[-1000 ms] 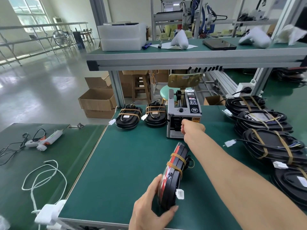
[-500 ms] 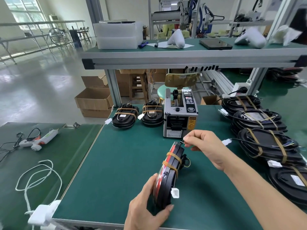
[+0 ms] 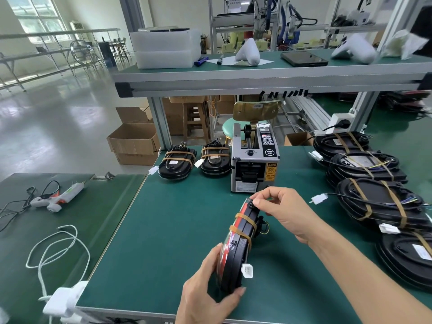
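1. Green matting covers the workbench (image 3: 177,230) in a factory hall, with an aluminium-framed upper shelf (image 3: 257,78) running across above it.
2. Standing on its edge on the near middle of the bench is a lamp unit (image 3: 236,253): a flat, elongated black housing with a red lens showing along its left face.
3. Two tan rubber bands (image 3: 243,216) wrap around the unit's far half, a white connector plug (image 3: 247,270) hangs at its right side, and thin wires bunch behind it.
4. The left hand (image 3: 205,295) grips the near end of the unit, fingers curled over the lens side and thumb hooked under the near edge.
5. The right hand (image 3: 287,211) pinches the far upper tip of the unit between thumb and forefinger, with the other fingers bent above.
6. Just beyond the right hand stands a grey tape dispenser (image 3: 254,167).
7. Two more banded units (image 3: 176,163) lie flat to the dispenser's left.
8. A stack of larger banded units (image 3: 378,202) fills the right side of the bench.
9. On the lower table at the left lie a hot glue gun (image 3: 56,197) and a looped white cord (image 3: 58,249).
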`<state>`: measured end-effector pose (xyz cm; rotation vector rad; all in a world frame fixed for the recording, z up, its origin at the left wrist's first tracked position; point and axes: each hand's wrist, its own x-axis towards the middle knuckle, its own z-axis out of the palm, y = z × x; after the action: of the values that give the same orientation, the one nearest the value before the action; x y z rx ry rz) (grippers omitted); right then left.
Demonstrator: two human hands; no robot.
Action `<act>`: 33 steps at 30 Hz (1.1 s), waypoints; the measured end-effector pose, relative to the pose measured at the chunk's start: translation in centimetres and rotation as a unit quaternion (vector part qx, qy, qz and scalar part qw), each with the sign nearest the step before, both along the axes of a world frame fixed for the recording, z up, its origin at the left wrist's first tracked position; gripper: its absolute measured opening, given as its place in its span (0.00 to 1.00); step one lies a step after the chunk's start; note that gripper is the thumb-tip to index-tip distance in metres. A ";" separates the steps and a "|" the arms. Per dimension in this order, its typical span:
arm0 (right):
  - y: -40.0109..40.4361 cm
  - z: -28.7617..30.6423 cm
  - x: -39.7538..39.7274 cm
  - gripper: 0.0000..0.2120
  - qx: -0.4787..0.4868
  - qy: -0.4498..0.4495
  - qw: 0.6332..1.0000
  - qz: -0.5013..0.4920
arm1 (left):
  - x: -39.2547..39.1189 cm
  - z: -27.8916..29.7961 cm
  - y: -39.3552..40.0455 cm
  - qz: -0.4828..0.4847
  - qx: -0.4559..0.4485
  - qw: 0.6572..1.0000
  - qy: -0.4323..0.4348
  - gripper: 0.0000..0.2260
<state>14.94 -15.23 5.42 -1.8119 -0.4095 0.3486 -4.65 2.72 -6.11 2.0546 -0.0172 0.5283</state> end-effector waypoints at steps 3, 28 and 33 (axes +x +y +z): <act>0.1 0.1 0.0 0.07 0.002 0.003 1.000 0.000 | 0.0 0.0 0.0 0.001 0.000 1.000 0.000 0.42; 0.5 -0.2 -0.4 0.04 -0.031 -0.057 0.998 -0.015 | 0.0 0.0 0.0 -0.001 0.003 1.000 -0.003 0.43; 0.5 -0.2 -0.6 0.04 -0.043 -0.064 0.997 -0.028 | 0.1 0.0 0.0 0.000 0.002 1.000 -0.001 0.43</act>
<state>14.32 -14.70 5.26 -1.9327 -0.4386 0.2143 -4.56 2.77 -6.14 2.0579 -0.0201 0.5301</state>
